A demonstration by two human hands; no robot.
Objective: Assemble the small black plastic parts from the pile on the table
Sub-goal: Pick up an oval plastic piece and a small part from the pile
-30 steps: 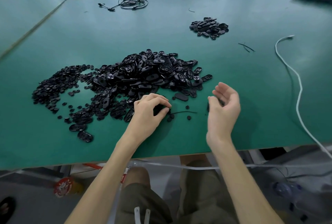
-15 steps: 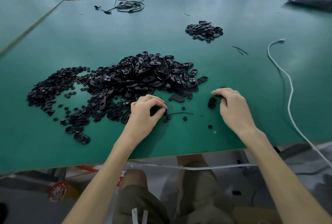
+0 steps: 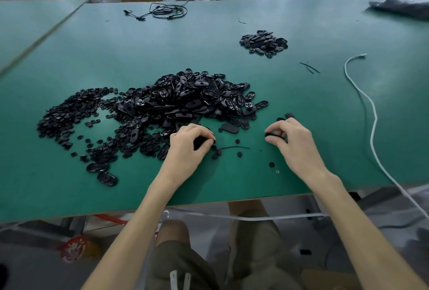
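A big pile of black oval plastic parts point(image 3: 185, 99) lies mid-table, with a spread of small round black parts point(image 3: 69, 113) to its left. My left hand point(image 3: 189, 143) sits at the pile's near edge, fingers curled round a black part that is mostly hidden. My right hand point(image 3: 292, 138) is to the right, thumb and fingers pinching a black oval part point(image 3: 272, 135) just above the table. Loose small discs point(image 3: 239, 154) and a thin black strip point(image 3: 232, 148) lie between the hands.
A smaller heap of black parts point(image 3: 263, 42) sits at the back right. A white cord point(image 3: 371, 113) runs down the right side, black cables point(image 3: 162, 11) lie at the far edge, and a dark bag point(image 3: 404, 1) at the far right corner. The green table's point(image 3: 209, 201) near edge is close to my forearms.
My right hand came down from an open, raised pose to the table, took hold of a black oval part and now pinches it. My left hand has stayed in place.
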